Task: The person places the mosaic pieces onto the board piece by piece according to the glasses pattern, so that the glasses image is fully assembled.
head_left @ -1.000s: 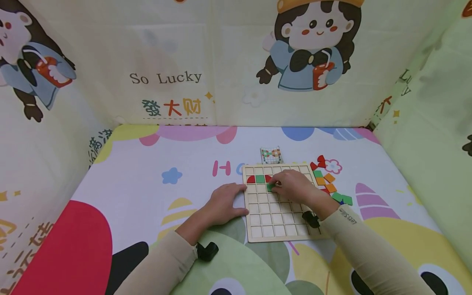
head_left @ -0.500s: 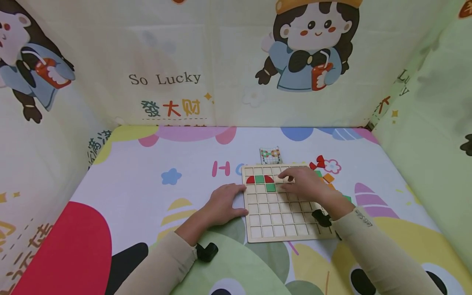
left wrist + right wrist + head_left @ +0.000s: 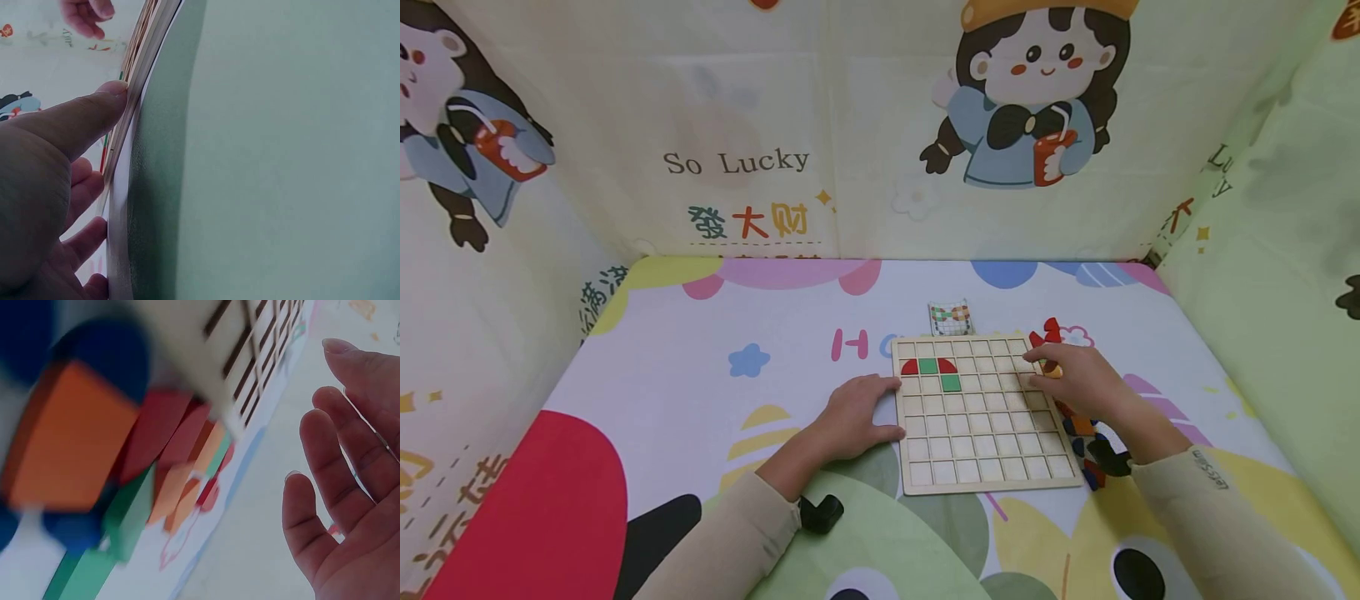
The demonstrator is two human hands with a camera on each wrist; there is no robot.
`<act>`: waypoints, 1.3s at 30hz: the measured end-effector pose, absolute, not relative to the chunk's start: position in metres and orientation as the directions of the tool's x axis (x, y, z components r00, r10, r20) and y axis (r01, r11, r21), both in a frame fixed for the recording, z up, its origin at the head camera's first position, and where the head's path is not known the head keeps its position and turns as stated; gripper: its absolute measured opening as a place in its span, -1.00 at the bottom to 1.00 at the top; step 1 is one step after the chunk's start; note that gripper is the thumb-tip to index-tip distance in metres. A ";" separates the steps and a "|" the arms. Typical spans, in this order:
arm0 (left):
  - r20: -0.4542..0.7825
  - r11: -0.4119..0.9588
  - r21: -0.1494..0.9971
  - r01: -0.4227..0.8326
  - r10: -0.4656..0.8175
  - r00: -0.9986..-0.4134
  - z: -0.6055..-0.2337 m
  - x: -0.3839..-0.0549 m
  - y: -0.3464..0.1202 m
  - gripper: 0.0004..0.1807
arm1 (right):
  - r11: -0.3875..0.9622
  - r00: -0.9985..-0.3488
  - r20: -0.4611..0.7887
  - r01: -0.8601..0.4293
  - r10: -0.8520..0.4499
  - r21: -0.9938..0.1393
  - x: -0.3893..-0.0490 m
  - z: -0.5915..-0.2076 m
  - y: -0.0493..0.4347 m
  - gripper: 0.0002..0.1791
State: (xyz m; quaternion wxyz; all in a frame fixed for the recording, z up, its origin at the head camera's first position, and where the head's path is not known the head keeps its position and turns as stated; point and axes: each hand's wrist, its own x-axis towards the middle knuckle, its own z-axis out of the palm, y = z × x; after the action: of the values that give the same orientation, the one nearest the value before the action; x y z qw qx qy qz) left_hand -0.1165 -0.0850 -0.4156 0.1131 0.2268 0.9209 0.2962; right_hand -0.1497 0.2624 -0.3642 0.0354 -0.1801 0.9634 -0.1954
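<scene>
A wooden grid board [image 3: 962,425] lies on the patterned cloth. In its upper left cells sit a green square tile [image 3: 928,366] flanked by two red curved tiles [image 3: 910,367], and a second green square tile [image 3: 951,382] one row lower. My left hand [image 3: 853,417] rests against the board's left edge, thumb and fingertips touching the rim. My right hand [image 3: 1086,383] hovers over the board's right edge by the loose pieces, fingers loosely bent. In the right wrist view no piece shows in that hand [image 3: 350,469].
Along the board's right side lie loose pieces, among them red ones [image 3: 1051,330], an orange block [image 3: 75,437] and a green block [image 3: 128,512]; my right hand hides some. Behind the board is a small pattern card [image 3: 951,318]. Printed cloth walls [image 3: 865,125] rise around the table.
My right hand has left the lower green square tile in its cell and moved right, off the grid's middle to the loose pieces. My left hand has stayed at the board's edge.
</scene>
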 end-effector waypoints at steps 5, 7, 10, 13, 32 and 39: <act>-0.081 0.719 0.604 0.343 0.483 -0.872 -0.415 -0.116 -0.085 -0.24 | 0.870 -0.944 0.016 -0.312 -0.331 -0.382 -0.143 -0.366 0.280 -0.59; -0.082 0.720 0.604 0.342 0.483 -0.872 -0.414 -0.116 -0.085 -0.24 | 0.881 -0.952 -0.010 -0.278 -0.305 -0.383 -0.140 -0.365 0.286 -0.57; -0.079 0.719 0.604 0.344 0.483 -0.872 -0.414 -0.116 -0.085 -0.24 | 0.897 -0.963 -0.040 -0.233 -0.267 -0.376 -0.137 -0.366 0.294 -0.56; -0.073 0.718 0.603 0.348 0.483 -0.872 -0.415 -0.117 -0.085 -0.24 | 0.903 -0.965 -0.046 -0.222 -0.256 -0.368 -0.135 -0.367 0.302 -0.56; -0.069 0.716 0.606 0.347 0.482 -0.874 -0.415 -0.118 -0.086 -0.23 | 0.916 -0.957 -0.212 -0.103 -0.198 -0.389 -0.125 -0.380 0.331 -0.44; -0.063 0.708 0.612 0.353 0.488 -0.870 -0.417 -0.117 -0.086 -0.24 | 0.923 -0.956 -0.209 -0.117 -0.205 -0.367 -0.126 -0.384 0.332 -0.47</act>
State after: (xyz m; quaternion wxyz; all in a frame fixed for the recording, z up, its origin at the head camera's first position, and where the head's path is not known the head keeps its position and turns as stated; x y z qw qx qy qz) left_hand -0.1172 -0.0858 -0.4166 0.1108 0.2293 0.9175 0.3057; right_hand -0.1263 0.3316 -0.3840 0.1227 -0.0828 0.9728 -0.1783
